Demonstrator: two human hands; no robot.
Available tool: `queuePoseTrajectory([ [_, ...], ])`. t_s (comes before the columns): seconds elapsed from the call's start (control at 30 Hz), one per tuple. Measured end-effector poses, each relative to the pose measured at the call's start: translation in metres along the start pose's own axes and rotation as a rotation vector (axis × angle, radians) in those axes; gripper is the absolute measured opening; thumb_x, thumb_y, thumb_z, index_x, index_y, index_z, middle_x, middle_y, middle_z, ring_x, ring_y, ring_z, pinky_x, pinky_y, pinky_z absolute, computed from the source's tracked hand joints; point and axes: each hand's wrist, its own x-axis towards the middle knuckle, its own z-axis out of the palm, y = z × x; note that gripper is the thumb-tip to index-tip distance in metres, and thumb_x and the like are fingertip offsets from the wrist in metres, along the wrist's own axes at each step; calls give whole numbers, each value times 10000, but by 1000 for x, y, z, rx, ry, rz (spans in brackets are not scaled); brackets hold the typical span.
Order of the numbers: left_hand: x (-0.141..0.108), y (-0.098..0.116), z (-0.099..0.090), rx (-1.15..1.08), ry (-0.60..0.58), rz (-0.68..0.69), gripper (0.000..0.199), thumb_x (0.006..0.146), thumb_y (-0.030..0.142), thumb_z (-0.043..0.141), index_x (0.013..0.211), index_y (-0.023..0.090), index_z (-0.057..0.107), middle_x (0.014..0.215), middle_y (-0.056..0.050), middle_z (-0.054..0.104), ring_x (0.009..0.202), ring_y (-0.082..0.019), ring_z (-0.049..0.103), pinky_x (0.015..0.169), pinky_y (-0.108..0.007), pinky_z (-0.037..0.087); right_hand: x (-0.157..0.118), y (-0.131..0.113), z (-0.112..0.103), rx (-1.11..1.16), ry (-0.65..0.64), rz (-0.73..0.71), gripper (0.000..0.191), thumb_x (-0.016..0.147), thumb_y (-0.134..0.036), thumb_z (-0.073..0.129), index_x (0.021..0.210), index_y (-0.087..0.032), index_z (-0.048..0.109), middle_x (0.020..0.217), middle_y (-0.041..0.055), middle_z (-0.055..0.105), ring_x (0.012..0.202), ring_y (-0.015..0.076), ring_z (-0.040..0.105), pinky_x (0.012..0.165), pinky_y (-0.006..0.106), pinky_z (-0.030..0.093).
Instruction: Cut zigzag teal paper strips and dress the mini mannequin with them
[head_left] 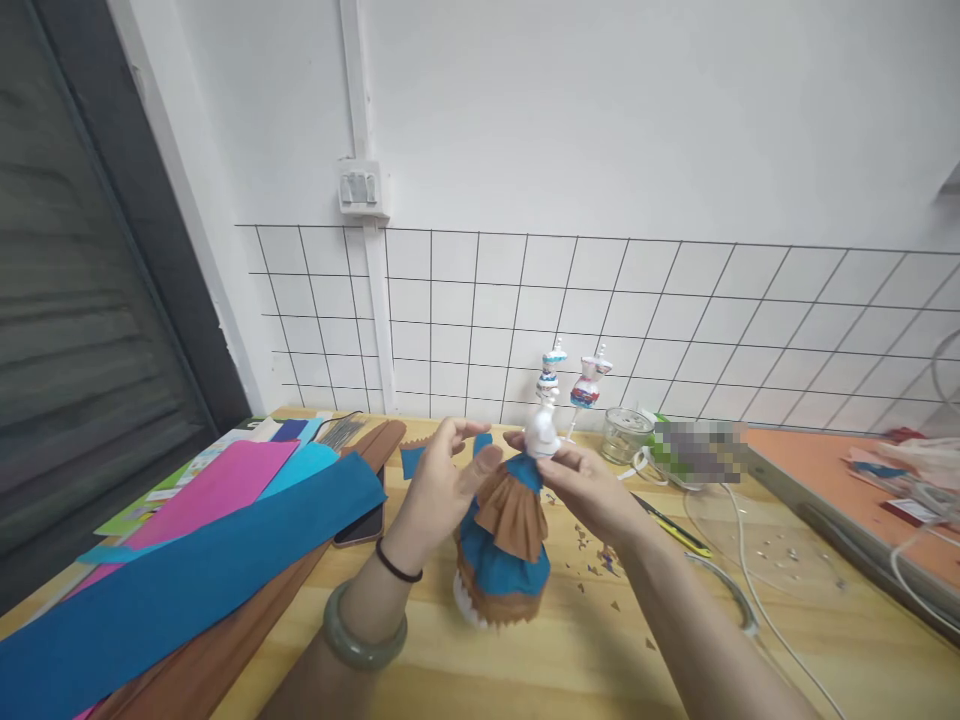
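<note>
A small figure in a layered blue and brown paper dress (506, 570) stands tilted at the middle of the wooden table, with a white upper part (541, 436). My right hand (589, 485) has its fingers closed round that white part and the top of the dress. Just left of the figure is my left hand (442, 475), its thumb and fingers apart, holding nothing. A small blue piece (484, 441) shows between the hands, and another blue piece with a brown zigzag edge (412, 460) lies behind my left hand.
Blue (202, 580), pink (217, 490) and brown sheets cover the left, partly over a phone (361, 526). Two small dress forms (586, 388) and a glass jar (627, 435) stand behind. Scraps, a yellow cutter (679, 530), a white cable (765, 600) and an orange surface (795, 455) are right.
</note>
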Motion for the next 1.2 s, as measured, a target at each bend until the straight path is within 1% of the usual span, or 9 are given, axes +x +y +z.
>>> queuePoseTrajectory([
  [0.13, 0, 10, -7, 34, 11, -20, 309, 827, 477, 431, 906, 204, 550, 993, -63, 619, 996, -210, 535, 875, -330, 375, -4, 1, -15, 176, -100, -1, 506, 698, -600, 567, 1011, -208, 629, 1213, 100, 574, 1157, 307, 467, 932, 443, 377],
  [0.23, -1, 14, -6, 79, -36, -37, 318, 823, 481, 434, 891, 201, 568, 954, -45, 627, 945, -203, 554, 852, -340, 401, -7, 9, -17, 285, -165, 15, 492, 648, -597, 621, 969, -225, 629, 1205, 103, 578, 1178, 319, 443, 926, 470, 374],
  [0.33, -4, 16, -2, 133, -65, -40, 270, 792, 459, 506, 859, 218, 607, 1032, -44, 624, 1000, -213, 548, 896, -371, 394, -8, 17, -17, 336, -178, 31, 477, 632, -570, 656, 965, -229, 637, 1196, 104, 581, 1155, 322, 466, 918, 476, 375],
  [0.47, -10, 20, 4, 277, -133, 150, 167, 790, 360, 555, 873, 263, 665, 1177, -32, 562, 1134, -205, 473, 963, -378, 361, -10, 23, -21, 370, -159, 43, 493, 628, -554, 672, 1009, -243, 652, 1186, 98, 595, 1156, 307, 469, 965, 462, 326],
  [0.6, -18, 24, 12, 516, -238, 430, 240, 835, 347, 492, 994, 270, 653, 1296, -66, 463, 1238, -236, 348, 987, -426, 333, -14, 28, -23, 396, -137, 57, 509, 643, -582, 641, 1023, -244, 657, 1171, 103, 608, 1150, 311, 478, 957, 464, 338],
  [0.77, -22, 22, 22, 724, -234, 615, 316, 839, 394, 464, 1050, 221, 624, 1280, -111, 474, 1261, -290, 294, 986, -481, 320, -18, 34, -25, 431, -93, 65, 501, 658, -585, 622, 1016, -237, 661, 1109, 108, 643, 1098, 317, 527, 906, 464, 396],
  [0.9, -24, 19, 27, 798, -213, 695, 331, 831, 419, 467, 1052, 221, 613, 1281, -108, 483, 1251, -308, 307, 994, -531, 274, -21, 34, -27, 445, -59, 70, 486, 650, -586, 628, 992, -242, 668, 1062, 101, 668, 1076, 315, 546, 881, 462, 421],
  [1.07, -25, 19, 29, 770, -164, 729, 402, 805, 456, 490, 1071, 177, 605, 1281, -131, 476, 1251, -312, 303, 997, -498, 286, -22, 31, -26, 448, -49, 73, 463, 653, -579, 630, 964, -238, 672, 1055, 95, 672, 1067, 309, 553, 879, 456, 427],
  [1.2, -25, 18, 30, 798, -160, 747, 424, 800, 476, 488, 1110, 205, 588, 1278, -127, 479, 1252, -323, 304, 989, -526, 273, -22, 29, -23, 445, -49, 71, 494, 627, -571, 660, 982, -226, 659, 1067, 97, 666, 1077, 308, 545, 894, 451, 419],
])
